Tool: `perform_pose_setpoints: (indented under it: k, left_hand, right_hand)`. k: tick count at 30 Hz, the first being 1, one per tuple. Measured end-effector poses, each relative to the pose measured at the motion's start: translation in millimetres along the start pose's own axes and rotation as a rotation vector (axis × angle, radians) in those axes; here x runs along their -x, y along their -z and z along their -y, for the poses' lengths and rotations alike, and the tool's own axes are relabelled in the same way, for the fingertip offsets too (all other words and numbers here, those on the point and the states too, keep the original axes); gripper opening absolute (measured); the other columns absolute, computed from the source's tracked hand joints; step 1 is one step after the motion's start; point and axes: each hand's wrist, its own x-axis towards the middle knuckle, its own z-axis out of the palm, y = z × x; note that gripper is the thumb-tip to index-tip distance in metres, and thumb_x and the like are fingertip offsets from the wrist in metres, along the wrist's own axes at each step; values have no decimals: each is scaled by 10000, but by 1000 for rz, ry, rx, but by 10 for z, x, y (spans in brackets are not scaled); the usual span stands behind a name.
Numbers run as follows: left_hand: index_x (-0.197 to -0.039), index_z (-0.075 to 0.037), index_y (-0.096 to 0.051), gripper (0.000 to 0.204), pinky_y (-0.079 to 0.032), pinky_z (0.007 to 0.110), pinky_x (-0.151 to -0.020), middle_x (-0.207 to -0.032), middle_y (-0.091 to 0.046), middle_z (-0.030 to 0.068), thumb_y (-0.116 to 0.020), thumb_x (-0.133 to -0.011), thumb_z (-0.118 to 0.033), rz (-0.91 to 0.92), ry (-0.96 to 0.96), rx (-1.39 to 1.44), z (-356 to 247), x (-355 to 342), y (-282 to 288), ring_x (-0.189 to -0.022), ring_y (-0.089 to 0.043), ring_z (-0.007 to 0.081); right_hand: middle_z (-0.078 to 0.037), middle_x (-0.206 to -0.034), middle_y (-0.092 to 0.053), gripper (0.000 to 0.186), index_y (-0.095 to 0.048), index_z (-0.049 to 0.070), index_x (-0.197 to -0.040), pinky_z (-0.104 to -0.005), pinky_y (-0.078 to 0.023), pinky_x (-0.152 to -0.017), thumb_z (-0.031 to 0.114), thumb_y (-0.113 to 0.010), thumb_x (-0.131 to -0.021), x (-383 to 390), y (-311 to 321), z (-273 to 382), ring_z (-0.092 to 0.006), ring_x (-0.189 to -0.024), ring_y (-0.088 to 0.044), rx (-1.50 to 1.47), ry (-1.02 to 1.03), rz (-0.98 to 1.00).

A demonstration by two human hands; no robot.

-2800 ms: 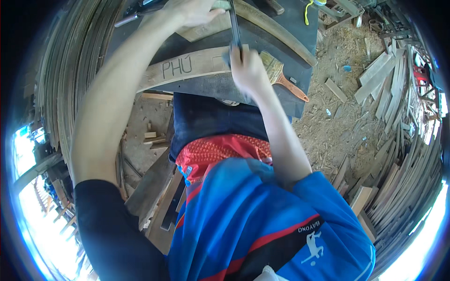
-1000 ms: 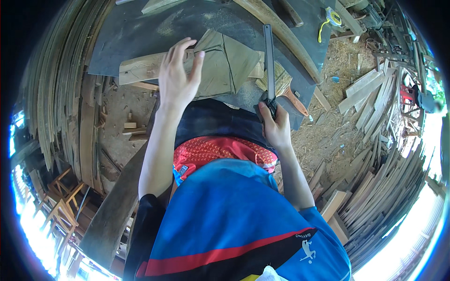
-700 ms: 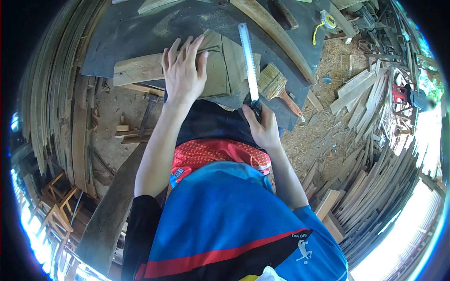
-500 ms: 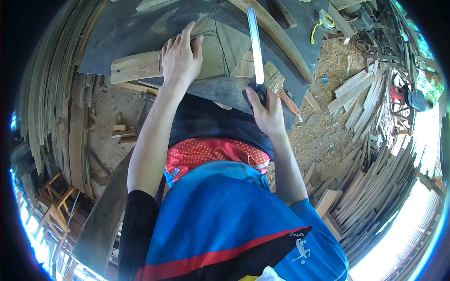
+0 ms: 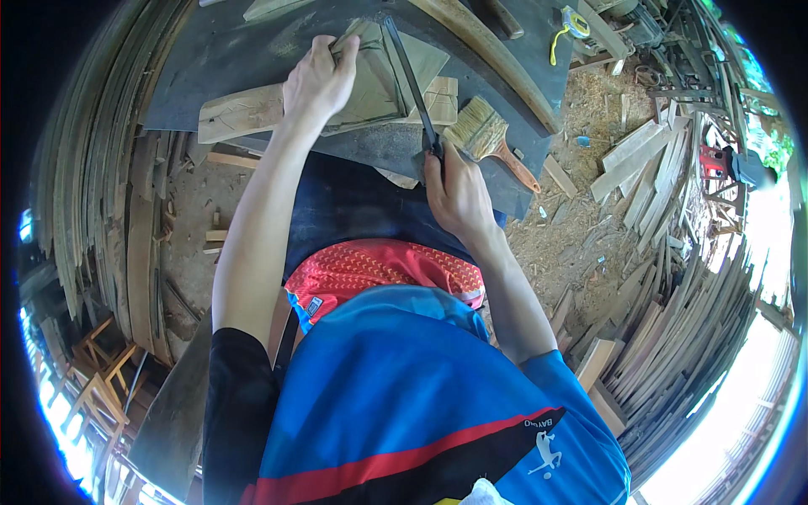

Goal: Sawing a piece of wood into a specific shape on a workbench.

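My left hand (image 5: 318, 77) has its fingers curled on the upper left edge of a flat khaki panel (image 5: 370, 88), which lies over a pale curved board (image 5: 236, 114) on a dark worktop (image 5: 210, 50). My right hand (image 5: 450, 181) is closed round the black end of a long, narrow metal bar tool (image 5: 411, 76). The bar slants up and leftward across the panel; whether it touches the panel is unclear. Right of it lies a wide brush (image 5: 480, 130) with a wooden handle.
A long curved timber (image 5: 513, 71) and a yellow tape measure (image 5: 572, 25) are on the worktop. Stacked planks (image 5: 109, 151) rise at the left; scrap boards (image 5: 640, 160) and more planks (image 5: 690, 337) lie on the right. A red plastic object (image 5: 714, 164) stands beyond.
The bar has swung from near upright to a leftward slant over the panel. My left hand has moved up and curled on the panel's edge. The panel sits farther up and left.
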Motion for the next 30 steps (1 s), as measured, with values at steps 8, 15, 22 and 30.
perform_pose_setpoints:
  k: [8, 15, 22, 30]
  left_hand:
    - [-1359, -12, -531, 701, -413, 481, -1092, -1344, -583, 257, -245, -1025, -559, 141, 131, -107, -99, -530, -36, -1290, -540, 388]
    - [-1335, -29, -597, 703, -395, 469, -1114, -1389, -560, 225, -196, -1044, -528, 197, 133, -141, -75, -563, -133, -1324, -508, 380]
    - [-1355, -21, -570, 703, -402, 463, -1109, -1358, -580, 235, -243, -1037, -556, 185, 159, -112, -111, -522, -108, -1299, -526, 393]
    - [-1219, 20, -640, 761, -477, 506, -1019, -1250, -627, 272, -202, -1040, -577, 109, 241, -91, -288, -382, 36, -1226, -573, 408]
  right_hand:
    - [-270, -614, -584, 240, -490, -5, -859, -558, -480, -573, 208, -529, -962, 7, -132, 60, -474, -611, -610, 151, -5, -70]
    - [-248, -569, -574, 232, -478, 2, -864, -552, -476, -529, 207, -526, -962, 26, -189, 129, -459, -555, -602, 199, -17, -98]
    - [-261, -600, -577, 184, -496, 0, -914, -555, -468, -567, 176, -516, -966, 36, -148, 270, -476, -604, -608, 161, -59, -75]
    - [-229, -576, -597, 233, -476, 8, -866, -532, -503, -508, 210, -522, -973, 37, -262, 178, -435, -541, -622, 287, -62, -77]
